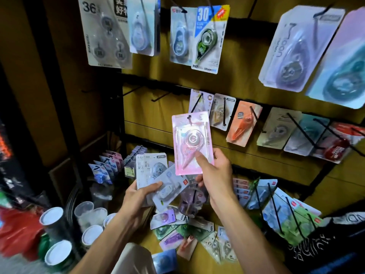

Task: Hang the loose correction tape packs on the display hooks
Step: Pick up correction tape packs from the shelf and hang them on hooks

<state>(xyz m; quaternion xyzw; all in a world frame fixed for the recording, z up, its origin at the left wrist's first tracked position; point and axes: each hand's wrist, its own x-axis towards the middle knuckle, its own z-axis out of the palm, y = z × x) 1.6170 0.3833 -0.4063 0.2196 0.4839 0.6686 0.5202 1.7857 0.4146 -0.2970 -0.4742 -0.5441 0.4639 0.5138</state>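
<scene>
My right hand (214, 171) pinches a pink correction tape pack (192, 142) by its lower edge and holds it upright in front of the display board. The hole at the pack's top lies close to the lowest end of a black hook (196, 104) in the middle row; whether it is on a hook I cannot tell. My left hand (141, 194) grips a fan of several white and pale blue packs (158, 178) lower left of the pink one. More loose packs (187, 232) lie scattered on the shelf below.
Filled hooks line the board: an orange pack (244, 123) to the right, large packs (300, 48) top right, a blue-headed pack (209, 36) above. Bare hooks (162, 96) stick out at middle left. Lidded cups (59, 252) stand at lower left.
</scene>
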